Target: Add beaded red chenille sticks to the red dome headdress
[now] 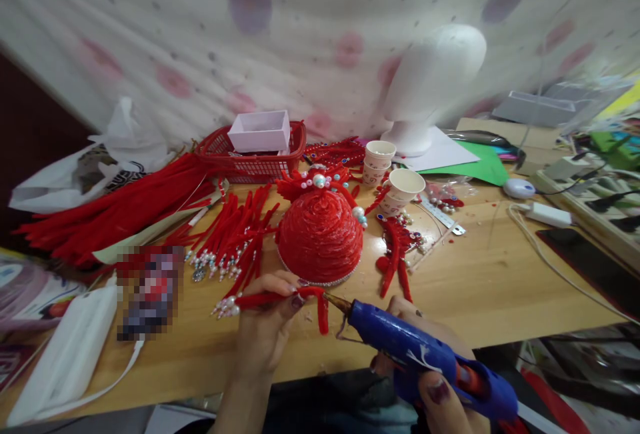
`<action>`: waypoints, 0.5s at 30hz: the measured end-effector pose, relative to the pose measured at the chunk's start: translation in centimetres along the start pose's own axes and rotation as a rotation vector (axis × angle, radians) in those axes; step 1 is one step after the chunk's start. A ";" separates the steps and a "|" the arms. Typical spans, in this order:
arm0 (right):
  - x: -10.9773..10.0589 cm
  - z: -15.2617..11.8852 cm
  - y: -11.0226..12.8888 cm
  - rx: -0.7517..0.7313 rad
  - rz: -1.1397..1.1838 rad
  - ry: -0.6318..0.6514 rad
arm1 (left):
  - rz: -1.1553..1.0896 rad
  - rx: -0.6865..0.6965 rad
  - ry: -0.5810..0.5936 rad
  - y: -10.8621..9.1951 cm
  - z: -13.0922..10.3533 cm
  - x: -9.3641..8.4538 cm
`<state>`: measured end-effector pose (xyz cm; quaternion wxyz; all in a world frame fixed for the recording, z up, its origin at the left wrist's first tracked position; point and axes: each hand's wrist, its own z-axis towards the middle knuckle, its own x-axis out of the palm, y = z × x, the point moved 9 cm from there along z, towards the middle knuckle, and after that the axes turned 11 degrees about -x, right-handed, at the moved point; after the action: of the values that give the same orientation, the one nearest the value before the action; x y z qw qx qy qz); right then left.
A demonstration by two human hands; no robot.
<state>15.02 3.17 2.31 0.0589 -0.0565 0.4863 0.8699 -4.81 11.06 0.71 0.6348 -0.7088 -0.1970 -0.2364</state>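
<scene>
My left hand [270, 311] pinches a red fuzzy pipe cleaner [324, 317] that bends downward past the fingertips and carries pearl beads [229, 307] at its left end. My right hand [440, 381] grips a blue hot glue gun [405, 334], its nozzle pointing left and up against, or very close to, the bend of the pipe cleaner. Just behind the hands sits a red textured dome [320, 237] with a beaded rim, topped by red pieces with pearls and blue beads. Left of the dome lie several bead-tipped red pipe cleaners [233, 231]. A beaded red piece [397, 254] lies to its right.
At the back stand a red basket [250, 169] holding a white box, paper cups [407, 184], and a white foam head [435, 81]. A large bundle of red pipe cleaners [125, 211] lies left. A power strip [590, 201], a cable and a dark phone [590, 267] are on the right.
</scene>
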 end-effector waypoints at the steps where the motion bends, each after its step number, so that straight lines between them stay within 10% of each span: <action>1: 0.1 0.0 0.1 -0.005 0.017 0.012 | 0.000 0.006 -0.009 -0.1 0.0 0.0; 15: 0.6 2.1 2.4 0.019 -0.025 0.076 | -0.034 0.035 -0.092 -0.5 -0.2 -0.4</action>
<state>13.97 3.72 5.33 0.0518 -0.0951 0.4955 0.8618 -5.40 10.90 0.86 0.6332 -0.7042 -0.2421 -0.2108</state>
